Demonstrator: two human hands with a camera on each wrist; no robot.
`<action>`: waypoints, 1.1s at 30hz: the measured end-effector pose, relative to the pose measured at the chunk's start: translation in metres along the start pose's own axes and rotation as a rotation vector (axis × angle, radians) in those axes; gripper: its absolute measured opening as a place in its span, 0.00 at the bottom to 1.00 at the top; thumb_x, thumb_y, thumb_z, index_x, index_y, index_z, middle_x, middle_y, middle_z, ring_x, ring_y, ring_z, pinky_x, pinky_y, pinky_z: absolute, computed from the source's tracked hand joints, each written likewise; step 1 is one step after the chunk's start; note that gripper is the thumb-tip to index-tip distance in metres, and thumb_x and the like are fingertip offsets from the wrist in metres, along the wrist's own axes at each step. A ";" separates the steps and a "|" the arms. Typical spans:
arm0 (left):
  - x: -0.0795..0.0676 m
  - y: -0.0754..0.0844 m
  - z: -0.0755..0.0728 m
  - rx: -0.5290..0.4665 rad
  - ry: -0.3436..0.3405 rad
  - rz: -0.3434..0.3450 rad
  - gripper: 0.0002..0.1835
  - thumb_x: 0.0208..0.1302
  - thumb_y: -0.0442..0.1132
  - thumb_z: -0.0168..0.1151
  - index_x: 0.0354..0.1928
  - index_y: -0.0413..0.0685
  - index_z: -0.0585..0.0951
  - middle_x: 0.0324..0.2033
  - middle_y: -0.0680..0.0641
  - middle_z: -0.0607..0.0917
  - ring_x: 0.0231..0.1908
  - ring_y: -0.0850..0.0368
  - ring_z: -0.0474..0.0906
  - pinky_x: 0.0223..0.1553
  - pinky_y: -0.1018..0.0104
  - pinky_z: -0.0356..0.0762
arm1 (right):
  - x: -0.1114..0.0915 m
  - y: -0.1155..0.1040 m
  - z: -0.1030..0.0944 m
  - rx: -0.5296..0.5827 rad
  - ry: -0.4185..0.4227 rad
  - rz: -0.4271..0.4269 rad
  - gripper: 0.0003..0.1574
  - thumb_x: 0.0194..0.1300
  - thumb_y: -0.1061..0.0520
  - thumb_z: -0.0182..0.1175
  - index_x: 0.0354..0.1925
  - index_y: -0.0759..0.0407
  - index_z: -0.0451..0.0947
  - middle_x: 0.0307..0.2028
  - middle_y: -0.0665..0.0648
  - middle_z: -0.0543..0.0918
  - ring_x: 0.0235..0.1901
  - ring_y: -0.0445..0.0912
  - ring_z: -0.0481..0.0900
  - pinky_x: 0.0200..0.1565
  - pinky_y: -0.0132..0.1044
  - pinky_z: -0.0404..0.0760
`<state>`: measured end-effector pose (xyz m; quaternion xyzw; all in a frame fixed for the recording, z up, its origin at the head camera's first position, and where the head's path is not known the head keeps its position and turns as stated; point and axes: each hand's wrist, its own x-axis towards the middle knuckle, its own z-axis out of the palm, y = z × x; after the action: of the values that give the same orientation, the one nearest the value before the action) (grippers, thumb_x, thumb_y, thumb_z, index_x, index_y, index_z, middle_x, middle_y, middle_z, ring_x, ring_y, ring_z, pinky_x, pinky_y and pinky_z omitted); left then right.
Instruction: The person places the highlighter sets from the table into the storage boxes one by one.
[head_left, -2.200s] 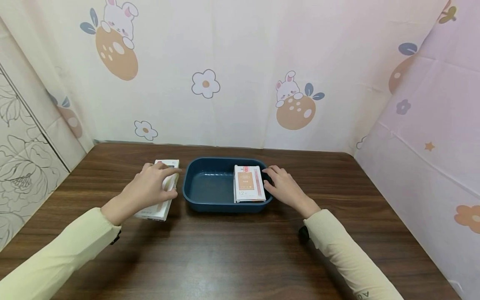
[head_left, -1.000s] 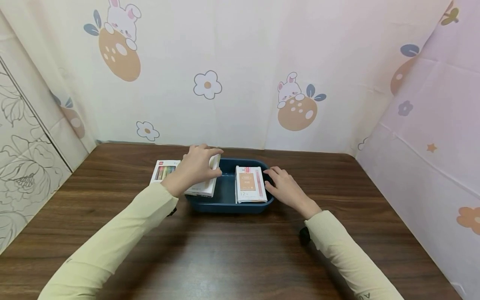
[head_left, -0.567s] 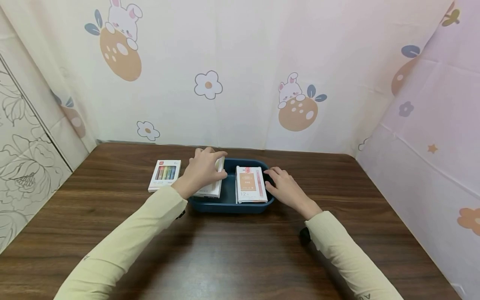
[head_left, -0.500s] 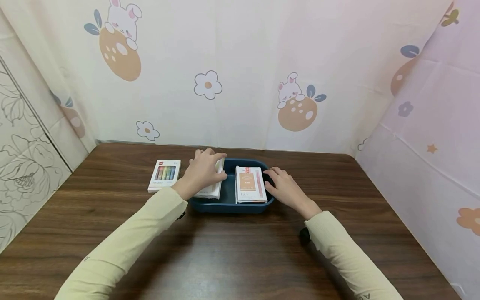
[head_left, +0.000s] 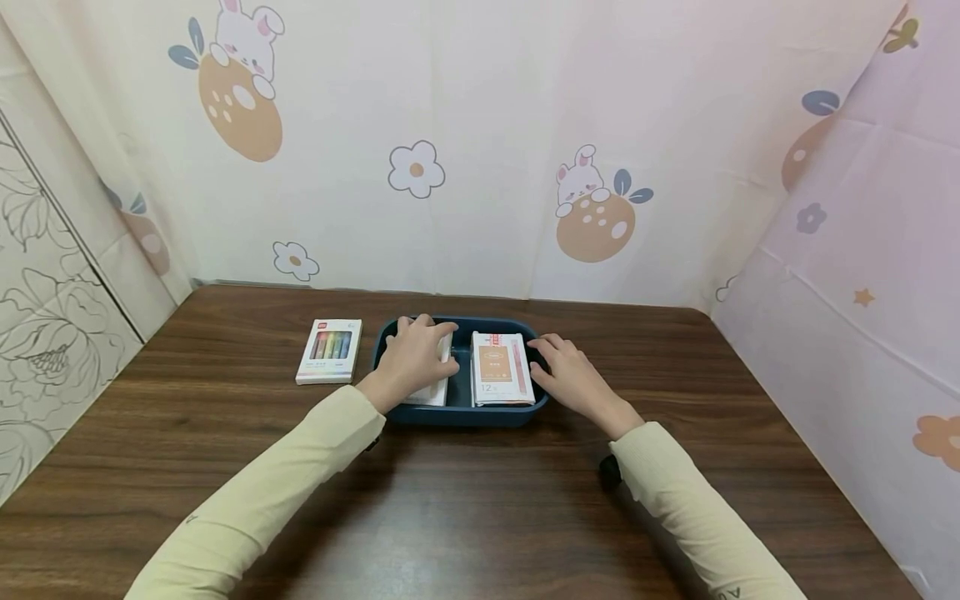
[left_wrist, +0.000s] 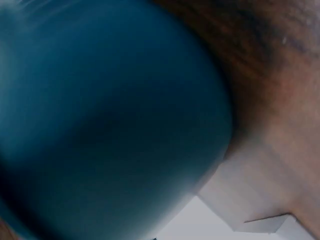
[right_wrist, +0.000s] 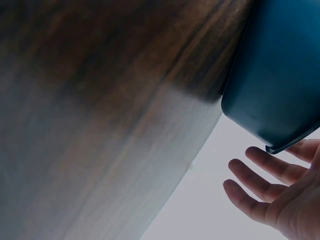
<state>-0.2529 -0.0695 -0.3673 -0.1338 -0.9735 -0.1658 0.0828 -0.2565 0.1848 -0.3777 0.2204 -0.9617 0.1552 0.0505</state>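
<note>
- Across the middle of the wood-grained counter (head_left: 480, 508), toward its far edge, sits a blue bin (head_left: 457, 416) with rounded corners.
- Inside the bin, on its 9 o'clock side, is a white box (head_left: 432, 394), much of it hidden beneath the left hand (head_left: 411, 358).
- That hand arches over the white box with thumb and fingers curved round it; the far-side fingers are partly hidden.
- At the bin's 3 o'clock side lies an orange-panelled box (head_left: 501, 369), printed with a "12"; a gap separates it from the white box.
- The right hand (head_left: 576, 379) reaches over the 3 o'clock rim, its fingers (right_wrist: 256, 181) loosely spread in the right wrist view; whether the fingertips touch the orange-panelled box, I cannot tell.
- At 9 o'clock from the bin, near but apart, a windowed box (head_left: 328, 352) showing coloured sticks lies flat on the counter.
- Pale yellow sleeves (head_left: 258, 500) come in from 7 and 5 o'clock.
- Beyond the counter, at 12 o'clock, hangs a curtain (head_left: 495, 83) printed with rabbits and flowers.
</note>
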 end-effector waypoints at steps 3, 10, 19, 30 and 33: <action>0.000 0.000 0.005 -0.003 -0.014 -0.020 0.28 0.53 0.50 0.60 0.59 0.59 0.72 0.54 0.42 0.73 0.50 0.39 0.66 0.41 0.41 0.73 | 0.000 0.000 0.000 0.000 0.000 -0.001 0.27 0.66 0.52 0.47 0.60 0.61 0.66 0.59 0.63 0.68 0.58 0.58 0.66 0.57 0.58 0.65; -0.001 -0.002 0.012 0.001 -0.053 -0.042 0.28 0.54 0.51 0.60 0.60 0.58 0.72 0.54 0.42 0.73 0.48 0.40 0.66 0.40 0.43 0.73 | 0.001 0.000 0.000 0.002 -0.002 0.000 0.27 0.66 0.51 0.47 0.60 0.61 0.65 0.59 0.63 0.68 0.58 0.58 0.66 0.57 0.58 0.65; 0.003 -0.003 0.018 0.012 -0.079 -0.064 0.28 0.53 0.52 0.61 0.59 0.58 0.73 0.53 0.42 0.74 0.48 0.41 0.66 0.42 0.40 0.72 | 0.000 0.000 0.000 0.003 -0.005 0.003 0.27 0.66 0.52 0.47 0.60 0.61 0.66 0.59 0.63 0.69 0.58 0.58 0.67 0.57 0.57 0.65; 0.007 0.001 0.022 0.040 -0.136 -0.109 0.29 0.53 0.52 0.62 0.59 0.58 0.73 0.53 0.42 0.73 0.50 0.42 0.66 0.48 0.36 0.69 | 0.000 0.000 0.000 0.007 -0.006 -0.005 0.27 0.67 0.52 0.47 0.60 0.61 0.66 0.59 0.63 0.68 0.58 0.58 0.67 0.57 0.57 0.66; 0.007 0.000 0.023 0.036 -0.138 -0.112 0.29 0.53 0.52 0.61 0.59 0.57 0.73 0.54 0.42 0.73 0.51 0.42 0.66 0.48 0.36 0.68 | 0.001 0.000 0.000 0.008 -0.002 -0.009 0.26 0.67 0.52 0.47 0.60 0.62 0.66 0.59 0.63 0.69 0.58 0.58 0.67 0.57 0.58 0.66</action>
<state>-0.2626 -0.0597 -0.3872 -0.0889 -0.9857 -0.1431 0.0086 -0.2568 0.1844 -0.3771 0.2251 -0.9601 0.1587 0.0492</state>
